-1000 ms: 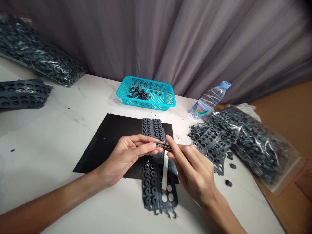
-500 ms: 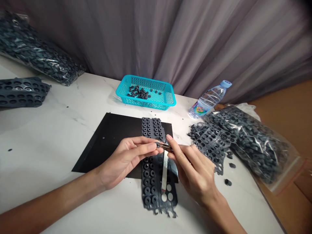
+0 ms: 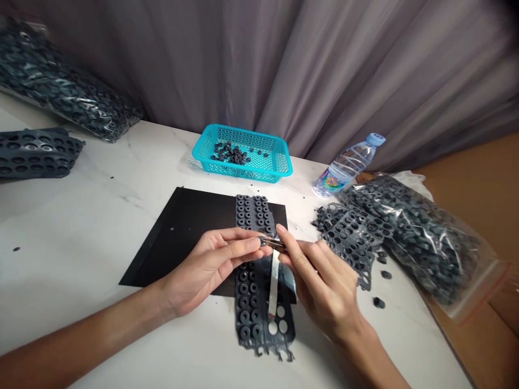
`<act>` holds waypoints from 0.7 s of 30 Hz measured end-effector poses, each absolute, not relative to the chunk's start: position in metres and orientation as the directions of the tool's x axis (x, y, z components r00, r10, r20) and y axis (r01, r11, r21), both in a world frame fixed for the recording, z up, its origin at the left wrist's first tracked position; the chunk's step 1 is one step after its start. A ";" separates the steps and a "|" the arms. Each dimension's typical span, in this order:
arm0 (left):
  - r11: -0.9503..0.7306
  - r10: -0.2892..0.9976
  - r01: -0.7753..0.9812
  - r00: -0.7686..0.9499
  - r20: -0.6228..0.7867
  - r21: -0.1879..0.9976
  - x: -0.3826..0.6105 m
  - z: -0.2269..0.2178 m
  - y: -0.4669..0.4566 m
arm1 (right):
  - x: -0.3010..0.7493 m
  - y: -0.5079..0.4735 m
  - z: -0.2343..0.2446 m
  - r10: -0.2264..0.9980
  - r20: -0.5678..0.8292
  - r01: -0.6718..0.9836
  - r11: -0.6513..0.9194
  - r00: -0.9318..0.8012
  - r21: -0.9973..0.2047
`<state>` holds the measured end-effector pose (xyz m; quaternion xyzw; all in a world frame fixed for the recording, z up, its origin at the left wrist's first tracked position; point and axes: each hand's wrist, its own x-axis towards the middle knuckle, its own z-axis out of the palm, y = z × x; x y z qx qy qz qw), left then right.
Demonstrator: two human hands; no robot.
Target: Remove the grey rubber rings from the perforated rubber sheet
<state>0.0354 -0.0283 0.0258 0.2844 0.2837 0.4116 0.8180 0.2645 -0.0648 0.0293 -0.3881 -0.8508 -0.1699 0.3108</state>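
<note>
above the dark-grey ring-studded rubber sheet (image 3: 263, 302), pinches small black rubber piece (image 3: 261, 240) in left hand (image 3: 208, 256), grips slim metal tool (image 3: 276, 246) in right hand (image 3: 328, 281); needs steady aim.

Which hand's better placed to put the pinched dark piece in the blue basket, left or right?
Probably the left hand: it pinches the small dark piece, with the blue basket ahead of it across the table. The right hand is occupied gripping a metal tool.

Grey curtain (image 3: 227, 59) (hanging in folds), marbled tabletop (image 3: 93, 232)
</note>
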 end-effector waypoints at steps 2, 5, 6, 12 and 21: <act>0.502 0.834 -0.511 0.500 -0.234 0.698 0.036 0.026 -0.028 | 0.264 -0.065 0.030 0.547 0.672 0.767 0.640 -0.500 0.050; 0.502 0.835 -0.511 0.496 -0.238 0.698 0.036 0.026 -0.029 | 0.263 -0.065 0.030 0.536 0.681 0.765 0.642 -0.499 0.055; 0.503 0.835 -0.510 0.495 -0.240 0.698 0.036 0.026 -0.029 | 0.262 -0.064 0.030 0.535 0.682 0.765 0.642 -0.498 0.055; 0.506 0.827 -0.499 0.511 -0.233 0.704 0.037 0.026 -0.031 | 0.264 -0.063 0.027 0.530 0.704 0.755 0.655 -0.472 0.013; 0.485 0.840 -0.490 0.492 -0.230 0.725 0.034 0.023 -0.029 | 0.270 -0.062 0.030 0.556 0.687 0.723 0.688 -0.468 -0.065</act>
